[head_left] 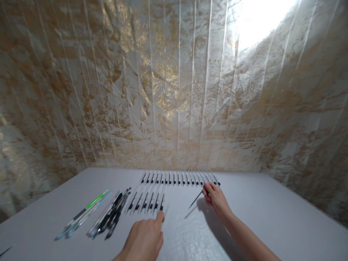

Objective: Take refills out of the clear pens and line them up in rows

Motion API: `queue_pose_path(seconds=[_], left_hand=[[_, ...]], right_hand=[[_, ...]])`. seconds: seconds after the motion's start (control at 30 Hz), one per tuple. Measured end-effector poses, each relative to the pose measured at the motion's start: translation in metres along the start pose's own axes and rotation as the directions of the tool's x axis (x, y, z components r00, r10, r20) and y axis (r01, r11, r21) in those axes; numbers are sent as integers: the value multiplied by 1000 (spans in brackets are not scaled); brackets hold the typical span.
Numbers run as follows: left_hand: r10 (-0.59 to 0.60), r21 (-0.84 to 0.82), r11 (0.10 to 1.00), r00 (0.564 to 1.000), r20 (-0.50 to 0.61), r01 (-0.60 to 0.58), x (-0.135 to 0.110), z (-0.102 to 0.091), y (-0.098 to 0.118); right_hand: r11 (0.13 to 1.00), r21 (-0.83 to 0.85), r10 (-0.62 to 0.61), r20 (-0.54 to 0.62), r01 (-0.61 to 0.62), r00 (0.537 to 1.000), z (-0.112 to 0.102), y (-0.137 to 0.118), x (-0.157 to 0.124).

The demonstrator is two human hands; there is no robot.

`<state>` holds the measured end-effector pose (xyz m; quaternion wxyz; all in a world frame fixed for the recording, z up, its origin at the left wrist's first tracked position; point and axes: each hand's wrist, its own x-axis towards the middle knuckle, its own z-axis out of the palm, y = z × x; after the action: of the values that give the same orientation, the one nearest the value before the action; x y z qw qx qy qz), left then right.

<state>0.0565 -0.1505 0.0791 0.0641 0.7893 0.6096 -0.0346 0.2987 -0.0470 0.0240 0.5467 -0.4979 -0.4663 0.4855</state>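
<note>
My right hand [214, 199] is raised a little above the table, its fingers pinched on a thin dark rod that looks like a pen refill [196, 199]. The rod slants down to the left, and its shadow falls below. My left hand [145, 235] has its index finger stretched out at the lower end of the rightmost piece [162, 203] in the nearer row; the other fingers are curled. That row holds several clear, slim pieces [145, 203] with black lines and black ends, like clear pen barrels. A longer row of similar pieces [175, 179] lies behind it.
To the left lies a bunch of black and pale pens [112, 214]. Beside it are a green pen [95, 201] and light blue pens [81, 219]. A dark tip [5, 250] shows at the lower left. Behind the white table [272, 217] hangs a shiny gold-patterned curtain [168, 90].
</note>
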Motion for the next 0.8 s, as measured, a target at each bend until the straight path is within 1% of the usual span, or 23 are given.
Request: queue_pose_path(seconds=[0.03, 0.1, 0.13, 0.2, 0.27, 0.33, 0.37, 0.4, 0.43, 0.47, 0.5, 0.53, 0.57, 0.63, 0.7, 0.8], left_hand=[[-3, 25, 1000, 1000, 10, 3, 7, 4, 2], [-17, 63, 998, 1000, 15, 16, 21, 12, 8], [-26, 77, 997, 1000, 7, 26, 27, 14, 11], [-44, 90, 995, 999, -12, 45, 36, 17, 15], [-52, 90, 994, 998, -33, 55, 39, 16, 16], [-47, 55, 997, 998, -30, 49, 36, 14, 12], [-42, 26, 999, 999, -18, 43, 33, 13, 9], [-36, -4, 999, 999, 2, 36, 30, 11, 6], [-32, -29, 999, 999, 25, 33, 27, 10, 3], [-30, -44, 999, 999, 45, 32, 26, 9, 0], [-29, -45, 998, 998, 55, 31, 25, 8, -3], [-28, -41, 999, 998, 58, 30, 25, 7, -5], [-27, -35, 999, 998, 55, 28, 27, 7, -7], [-21, -25, 999, 999, 41, 22, 31, 6, -9], [-16, -20, 1000, 999, 31, 17, 36, 6, -10], [-10, -5, 1000, 1000, 14, 10, 39, 5, -11]], right_hand=[[994, -101, 39, 49, -34, 998, 4, 1, 7], [959, -266, 130, 122, -94, 984, 18, 6, 19], [946, -308, 153, 136, -105, 979, 27, 9, 24], [932, -347, 158, 135, -102, 978, 47, 13, 31], [920, -380, 154, 125, -96, 980, 61, 14, 32], [887, -460, 121, 145, -42, 982, 66, 10, 25], [844, -535, 94, 179, 16, 979, 66, 7, 18], [771, -629, 65, 235, 101, 970, 65, 3, 10], [665, -722, 55, 300, 189, 952, 63, -1, 2], [568, -782, 70, 356, 256, 932, 61, -6, -7], [496, -817, 99, 388, 293, 916, 60, -11, -15], [449, -839, 127, 400, 307, 908, 59, -14, -22], [418, -854, 144, 400, 311, 905, 59, -17, -27], [384, -868, 145, 394, 315, 908, 62, -18, -33], [367, -867, 120, 402, 336, 908, 67, -16, -35], [365, -853, 85, 429, 373, 899, 74, -12, -34]])
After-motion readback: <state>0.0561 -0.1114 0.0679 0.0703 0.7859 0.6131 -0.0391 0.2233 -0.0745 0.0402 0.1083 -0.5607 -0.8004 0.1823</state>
